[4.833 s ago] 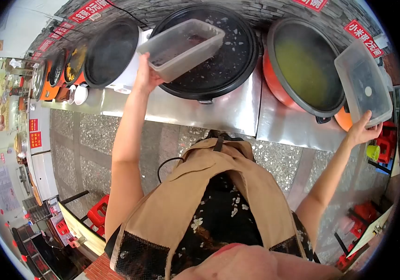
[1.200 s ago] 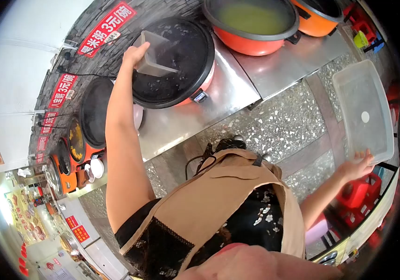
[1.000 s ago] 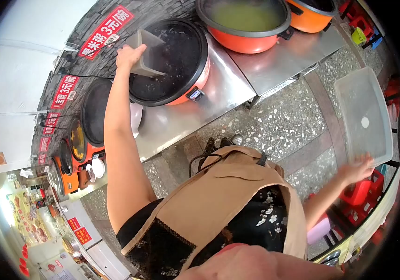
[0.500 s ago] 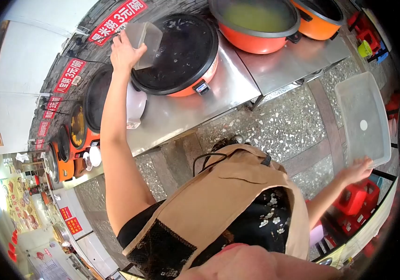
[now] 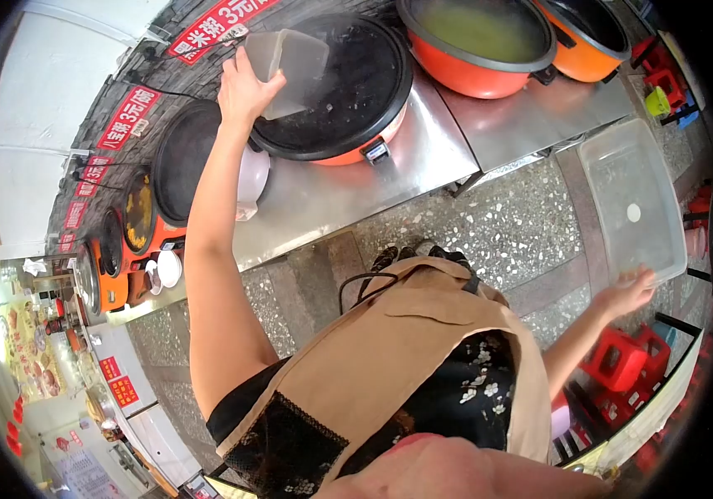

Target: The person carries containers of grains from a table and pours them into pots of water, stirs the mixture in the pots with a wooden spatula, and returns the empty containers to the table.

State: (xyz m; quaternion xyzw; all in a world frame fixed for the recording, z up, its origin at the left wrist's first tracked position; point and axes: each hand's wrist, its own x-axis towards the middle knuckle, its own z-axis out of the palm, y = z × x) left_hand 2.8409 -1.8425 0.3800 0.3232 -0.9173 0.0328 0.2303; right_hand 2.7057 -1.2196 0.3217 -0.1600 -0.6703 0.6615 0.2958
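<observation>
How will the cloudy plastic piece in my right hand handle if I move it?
The cloudy plastic piece looks fairly stiff, its long edges nearly straight though gripped at one end. It's probably light, since the right hand alone supports it. Its smooth surface could be slippery.

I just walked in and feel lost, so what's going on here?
Someone holds a translucent container tilted at the edge of a big black-rimmed pot with the left hand. The right hand holds a translucent tray or lid out over the floor. Nearby, a red pot of greenish contents stands uncovered.
</observation>
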